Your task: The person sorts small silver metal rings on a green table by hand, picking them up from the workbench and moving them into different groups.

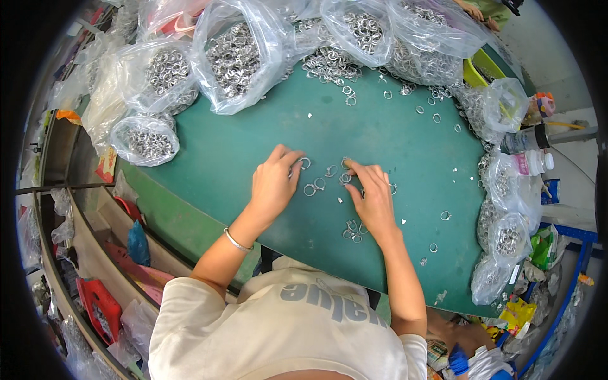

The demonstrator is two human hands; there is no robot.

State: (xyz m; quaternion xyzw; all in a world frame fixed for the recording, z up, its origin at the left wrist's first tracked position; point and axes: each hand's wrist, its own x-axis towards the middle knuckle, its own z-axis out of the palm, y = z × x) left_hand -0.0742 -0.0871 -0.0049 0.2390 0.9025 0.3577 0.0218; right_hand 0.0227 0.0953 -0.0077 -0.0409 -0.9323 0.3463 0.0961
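My left hand [275, 180] is closed on a silver ring [305, 163], pinched at the fingertips over the green tabletop [253, 139]. My right hand [373, 195] has its thumb and index finger apart. One ring [345, 163] lies at its index fingertip and another ring [345, 178] is near its thumb; whether either is touched is hard to see. Loose rings [314, 186] lie between the hands. A small cluster of rings [353, 232] sits below the right hand, partly beside the wrist. The other fingers of both hands are partly hidden.
Clear plastic bags full of rings [233, 57] line the far edge, with a loose heap of rings [332, 66] before them. Smaller bags [506, 240] stand along the right edge. A yellow-green bin [478, 68] is at far right. Shelving with a red tray [100, 310] stands left.
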